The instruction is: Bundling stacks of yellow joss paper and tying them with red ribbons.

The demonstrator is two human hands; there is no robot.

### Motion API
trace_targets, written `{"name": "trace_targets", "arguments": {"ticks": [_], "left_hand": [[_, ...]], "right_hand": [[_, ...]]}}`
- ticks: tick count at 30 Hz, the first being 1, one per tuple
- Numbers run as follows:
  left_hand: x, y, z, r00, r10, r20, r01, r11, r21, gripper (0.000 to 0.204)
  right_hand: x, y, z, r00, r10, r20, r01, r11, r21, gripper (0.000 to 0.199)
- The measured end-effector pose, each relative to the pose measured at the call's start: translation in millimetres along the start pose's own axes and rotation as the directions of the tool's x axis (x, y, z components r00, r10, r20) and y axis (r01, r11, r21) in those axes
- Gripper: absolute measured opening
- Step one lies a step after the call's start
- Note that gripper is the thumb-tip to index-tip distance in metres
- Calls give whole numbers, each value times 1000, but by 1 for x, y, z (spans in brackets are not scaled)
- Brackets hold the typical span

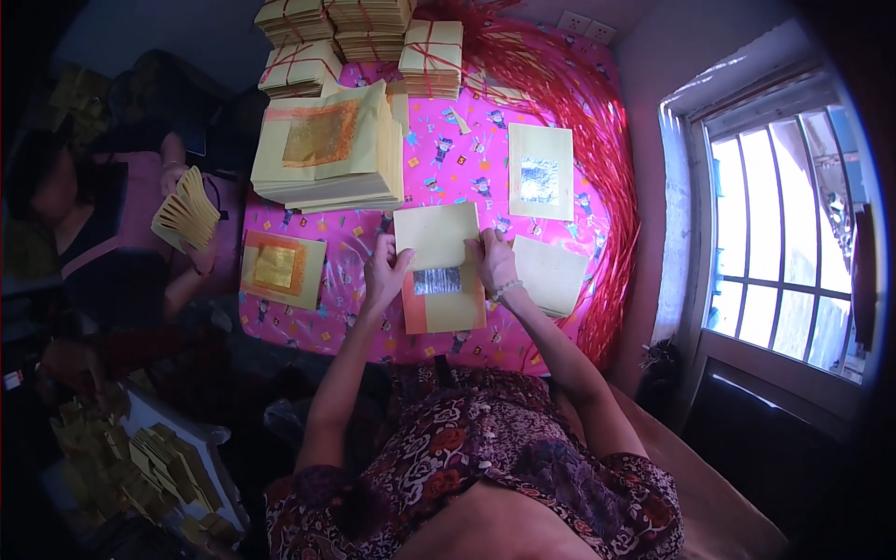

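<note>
In front of me, both hands grip a plain yellow joss paper sheet [436, 236] by its two side edges. My left hand [385, 269] pinches the left edge with the thumb on top; my right hand [495, 261] does the same on the right. Below that sheet shows another joss paper [444, 313] with a silver foil patch and an orange band; whether the two are one folded piece I cannot tell. Close by my right hand lie plain yellow sheets [553, 273]. A sheet with gold foil [283, 271] is to the left of my left hand.
A thick joss paper stack [322, 145] stands at the back left of the pink tablecloth [448, 177]. Behind it are bundles tied with red string [431, 58]. Red plastic strands [607, 187] run down the right side. At left a person holds fanned papers [187, 217].
</note>
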State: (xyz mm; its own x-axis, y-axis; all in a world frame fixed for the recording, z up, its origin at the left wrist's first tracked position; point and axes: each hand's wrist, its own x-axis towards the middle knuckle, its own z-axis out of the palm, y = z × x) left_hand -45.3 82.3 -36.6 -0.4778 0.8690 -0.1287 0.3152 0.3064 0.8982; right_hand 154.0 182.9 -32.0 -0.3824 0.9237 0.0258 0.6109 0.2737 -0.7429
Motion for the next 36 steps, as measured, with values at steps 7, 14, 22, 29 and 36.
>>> {"name": "trace_targets", "arguments": {"ticks": [7, 14, 22, 29, 36], "left_hand": [[6, -16, 2, 996, 64, -57, -64, 998, 6, 33], [3, 7, 10, 987, 73, -141, -45, 980, 195, 32], [4, 27, 33, 986, 143, 89, -168, 806, 567, 24], [-9, 38, 47, 988, 137, 73, -152, 741, 654, 46], [-18, 33, 57, 982, 187, -2, -136, 721, 680, 45]], "right_hand": [[1, -3, 5, 998, 53, 42, -51, 998, -41, 20], [1, -9, 4, 992, 117, 53, -102, 968, -228, 23], [3, -16, 5, 991, 125, 47, -99, 921, -378, 24], [-5, -31, -1, 988, -150, -40, 140, 973, -185, 26], [-26, -10, 21, 947, -299, 118, 321, 875, -364, 19]]}}
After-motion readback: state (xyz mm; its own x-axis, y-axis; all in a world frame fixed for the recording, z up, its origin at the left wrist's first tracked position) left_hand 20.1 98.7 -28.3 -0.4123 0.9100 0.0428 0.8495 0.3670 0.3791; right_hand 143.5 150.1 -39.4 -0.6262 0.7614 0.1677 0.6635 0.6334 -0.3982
